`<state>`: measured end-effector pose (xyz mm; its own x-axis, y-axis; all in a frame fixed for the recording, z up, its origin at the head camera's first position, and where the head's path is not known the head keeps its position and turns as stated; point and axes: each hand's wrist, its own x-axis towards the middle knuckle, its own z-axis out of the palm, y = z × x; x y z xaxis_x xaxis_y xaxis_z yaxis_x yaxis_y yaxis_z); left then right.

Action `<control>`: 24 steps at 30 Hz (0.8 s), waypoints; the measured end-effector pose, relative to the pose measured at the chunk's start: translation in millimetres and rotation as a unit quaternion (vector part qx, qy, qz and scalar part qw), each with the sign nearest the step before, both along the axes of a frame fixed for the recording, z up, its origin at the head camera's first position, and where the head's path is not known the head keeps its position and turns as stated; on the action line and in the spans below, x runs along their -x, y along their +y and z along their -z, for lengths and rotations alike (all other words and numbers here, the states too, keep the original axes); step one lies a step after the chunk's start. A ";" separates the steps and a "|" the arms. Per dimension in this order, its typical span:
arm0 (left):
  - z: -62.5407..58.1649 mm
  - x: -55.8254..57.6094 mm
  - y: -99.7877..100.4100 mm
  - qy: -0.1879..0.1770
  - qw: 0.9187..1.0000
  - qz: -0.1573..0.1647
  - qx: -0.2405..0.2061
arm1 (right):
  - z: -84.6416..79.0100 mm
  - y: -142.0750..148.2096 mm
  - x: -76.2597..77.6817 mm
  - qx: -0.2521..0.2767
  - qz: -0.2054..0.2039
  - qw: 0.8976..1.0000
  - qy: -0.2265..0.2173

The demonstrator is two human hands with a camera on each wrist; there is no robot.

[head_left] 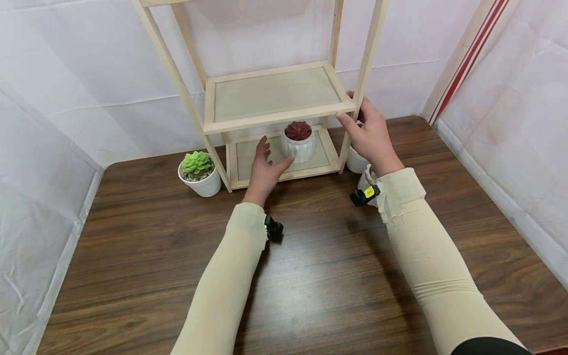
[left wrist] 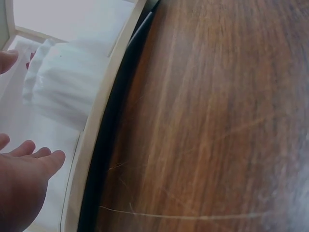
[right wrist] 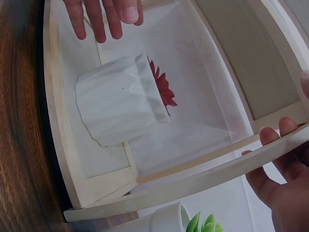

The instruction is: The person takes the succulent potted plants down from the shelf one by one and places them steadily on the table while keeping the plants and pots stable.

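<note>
Gripping the shelf's (head_left: 275, 93) front right corner, the right hand (head_left: 370, 135) steadies it while the left hand (head_left: 263, 170), fingers spread, sits beside the pot (head_left: 299, 145) on the bottom shelf's front edge—probably ceramic, slick, so grab its sides.

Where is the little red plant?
In the head view the red plant sits in its white pot on the rack's bottom shelf, just right of the left hand.
</note>
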<state>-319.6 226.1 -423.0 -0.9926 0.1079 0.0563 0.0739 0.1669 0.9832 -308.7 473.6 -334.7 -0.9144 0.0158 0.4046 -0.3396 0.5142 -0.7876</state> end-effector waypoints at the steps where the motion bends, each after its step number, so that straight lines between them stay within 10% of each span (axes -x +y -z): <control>1: 0.5 0.5 0.3 0.000 1.000 -0.001 0.003 | 0.0 0.0 0.1 0.001 0.000 1.000 -0.001; 24: 0.4 12.8 20.8 0.012 0.999 0.002 0.042 | -1.8 2.8 -6.4 0.008 0.005 1.000 -0.008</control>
